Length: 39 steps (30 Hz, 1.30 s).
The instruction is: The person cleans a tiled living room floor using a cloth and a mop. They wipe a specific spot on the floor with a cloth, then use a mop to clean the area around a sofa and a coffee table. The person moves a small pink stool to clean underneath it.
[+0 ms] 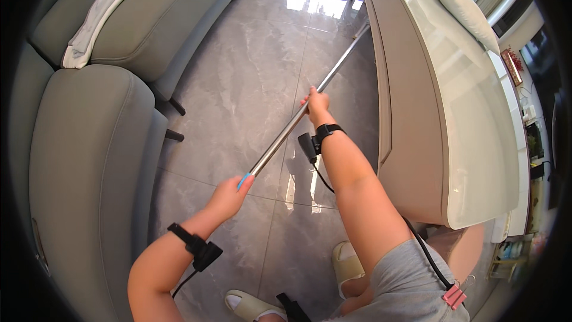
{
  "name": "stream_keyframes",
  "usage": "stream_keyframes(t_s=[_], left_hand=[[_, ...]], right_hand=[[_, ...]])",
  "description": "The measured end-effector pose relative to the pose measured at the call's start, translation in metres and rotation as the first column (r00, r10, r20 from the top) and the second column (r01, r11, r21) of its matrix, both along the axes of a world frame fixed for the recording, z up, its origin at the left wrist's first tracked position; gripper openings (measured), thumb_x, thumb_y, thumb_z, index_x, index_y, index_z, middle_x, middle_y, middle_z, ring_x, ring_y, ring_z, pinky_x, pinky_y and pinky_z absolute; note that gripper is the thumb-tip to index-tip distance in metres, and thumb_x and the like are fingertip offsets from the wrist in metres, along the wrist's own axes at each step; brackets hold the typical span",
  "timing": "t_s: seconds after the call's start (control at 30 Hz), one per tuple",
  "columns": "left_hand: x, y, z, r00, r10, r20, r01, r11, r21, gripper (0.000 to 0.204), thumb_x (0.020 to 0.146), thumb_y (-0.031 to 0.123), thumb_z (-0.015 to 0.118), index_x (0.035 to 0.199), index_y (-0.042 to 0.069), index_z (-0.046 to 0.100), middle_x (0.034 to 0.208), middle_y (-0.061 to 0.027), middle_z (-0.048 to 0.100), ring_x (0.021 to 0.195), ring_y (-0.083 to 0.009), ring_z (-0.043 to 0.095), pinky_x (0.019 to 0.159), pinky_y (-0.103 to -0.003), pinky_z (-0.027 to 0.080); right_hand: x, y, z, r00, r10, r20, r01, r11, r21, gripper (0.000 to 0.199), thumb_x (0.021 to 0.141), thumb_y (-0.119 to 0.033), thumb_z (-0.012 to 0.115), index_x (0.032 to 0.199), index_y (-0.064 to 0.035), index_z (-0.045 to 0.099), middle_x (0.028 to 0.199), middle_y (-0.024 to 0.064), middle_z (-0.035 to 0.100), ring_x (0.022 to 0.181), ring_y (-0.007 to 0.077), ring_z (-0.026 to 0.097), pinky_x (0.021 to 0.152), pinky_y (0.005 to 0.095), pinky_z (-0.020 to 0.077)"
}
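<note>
Your left hand [229,194] is closed round the blue-capped end of the metal pole [298,120]; your right hand [316,106] is wrapped round it further up; beyond that grip the shaft runs under the white table [417,143]; push hard and it could knock the table base or scrape the glossy tile floor [250,83].

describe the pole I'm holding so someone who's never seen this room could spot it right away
Between the grey sofa and the glossy white table, over the grey tiled floor, runs a long metal pole. It alone is thin, shiny and silver, blue-tipped, gripped by both hands.
</note>
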<state>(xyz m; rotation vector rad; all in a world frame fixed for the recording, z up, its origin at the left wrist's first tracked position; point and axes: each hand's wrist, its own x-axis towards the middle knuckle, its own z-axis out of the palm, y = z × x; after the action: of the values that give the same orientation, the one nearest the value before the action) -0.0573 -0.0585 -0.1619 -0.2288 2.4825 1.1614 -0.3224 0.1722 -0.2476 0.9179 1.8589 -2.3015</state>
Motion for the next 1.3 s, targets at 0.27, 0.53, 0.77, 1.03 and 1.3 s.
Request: stream_keyframes(t_s=[0.27,0.53,0.77,1.03,1.3], left_hand=[[-0.011,-0.052,0.048,0.991,-0.112,-0.078,0.084,0.952,-0.295,0.041,0.087,0.044,0.054,0.091,0.005,0.062,0.074,-0.0187,0.061,0.071,-0.0369,0.058,0.061,-0.043,0.045],[0.067,-0.114,0.164,0.976,-0.178,-0.127,0.067,0.796,-0.602,0.041,0.080,0.042,0.064,0.070,0.006,0.046,0.058,-0.0136,0.053,0.055,-0.0352,0.054,0.048,-0.043,0.042],[0.139,-0.162,0.268,0.987,-0.149,-0.066,0.075,0.772,-0.631,0.040,0.075,0.038,0.069,0.072,0.006,0.046,0.060,-0.0122,0.052,0.055,-0.0341,0.053,0.048,-0.042,0.041],[0.234,-0.222,0.402,0.990,0.021,-0.137,-0.113,0.692,-0.713,0.039,0.063,0.036,0.077,0.073,0.008,0.052,0.061,-0.0081,0.049,0.053,-0.0301,0.049,0.047,-0.040,0.039],[0.364,-0.241,0.435,0.988,0.127,0.088,-0.039,0.757,-0.653,0.035,0.061,0.035,0.078,0.073,0.011,0.056,0.064,-0.0120,0.055,0.057,-0.0343,0.054,0.049,-0.043,0.042]], right_hand=[[0.001,0.011,0.021,0.980,-0.053,0.194,0.027,0.991,0.134,0.022,0.086,-0.012,0.045,0.099,0.0053,0.046,0.075,0.0141,0.058,0.056,0.0254,0.062,0.046,0.0378,0.0532],[0.033,-0.015,0.083,0.948,0.051,0.315,-0.144,0.949,0.280,0.026,0.082,-0.013,0.048,0.095,0.0082,0.049,0.084,0.0161,0.058,0.065,0.0297,0.063,0.053,0.0415,0.0558],[0.114,-0.075,0.147,0.894,0.135,0.428,-0.231,0.956,0.180,0.029,0.081,-0.017,0.051,0.093,0.0094,0.051,0.081,0.0200,0.060,0.062,0.0338,0.065,0.044,0.0442,0.0550],[0.208,-0.166,0.264,0.738,0.347,0.579,-0.364,0.927,-0.092,0.032,0.089,-0.028,0.049,0.092,0.0038,0.047,0.073,0.0133,0.057,0.057,0.0267,0.062,0.048,0.0396,0.0557],[0.275,-0.194,0.324,0.729,0.429,0.534,-0.470,0.880,-0.066,0.026,0.083,-0.020,0.054,0.086,0.0046,0.048,0.070,0.0118,0.056,0.054,0.0228,0.061,0.046,0.0362,0.0548]])
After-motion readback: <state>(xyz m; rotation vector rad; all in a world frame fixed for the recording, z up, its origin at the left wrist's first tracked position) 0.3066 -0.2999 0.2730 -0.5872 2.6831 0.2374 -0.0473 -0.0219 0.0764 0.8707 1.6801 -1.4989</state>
